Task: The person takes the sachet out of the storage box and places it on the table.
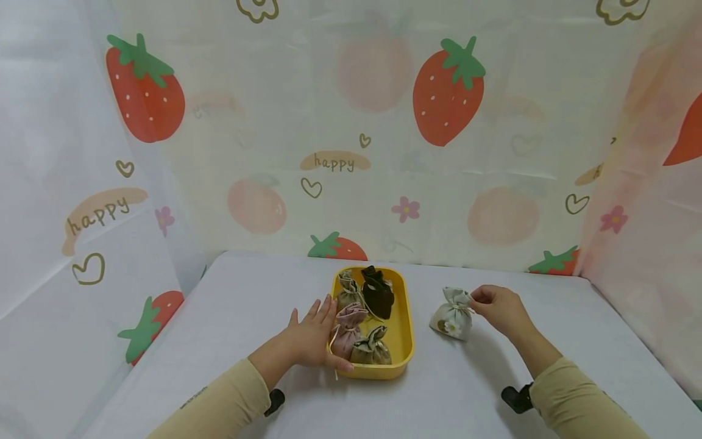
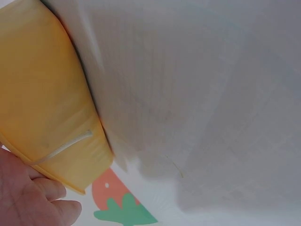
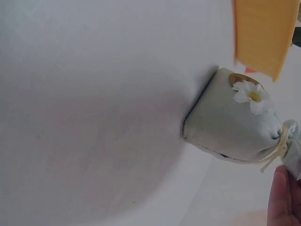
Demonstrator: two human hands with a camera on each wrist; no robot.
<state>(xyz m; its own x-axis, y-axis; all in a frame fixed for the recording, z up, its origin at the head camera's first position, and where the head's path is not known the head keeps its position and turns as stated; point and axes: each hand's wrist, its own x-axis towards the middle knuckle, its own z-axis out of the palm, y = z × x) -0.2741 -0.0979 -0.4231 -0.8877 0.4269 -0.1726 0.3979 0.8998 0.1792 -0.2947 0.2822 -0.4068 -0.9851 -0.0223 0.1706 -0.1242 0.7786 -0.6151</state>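
A yellow plastic tray (image 1: 404, 329) stands on the table, holding several small drawstring pouches. Inside it are a pink pouch (image 1: 347, 329), a dark brown pouch (image 1: 377, 294), an olive pouch (image 1: 373, 347) at the front and a similar green one (image 1: 348, 289) at the back. Along the tray's left rim rests my left hand (image 1: 314, 338), fingers extended and spread. To the right of the tray, a pale grey-green pouch (image 3: 230, 122) with a white flower sits upright at the tabletop. My right hand (image 1: 501, 310) pinches its gathered top between thumb and fingers.
A white cloth covers the table (image 1: 263, 292). Behind and at the sides hang printed curtains (image 1: 351, 122) with strawberries and hearts. A light cord (image 2: 63, 147) from a pouch hangs over the tray's outer left wall.
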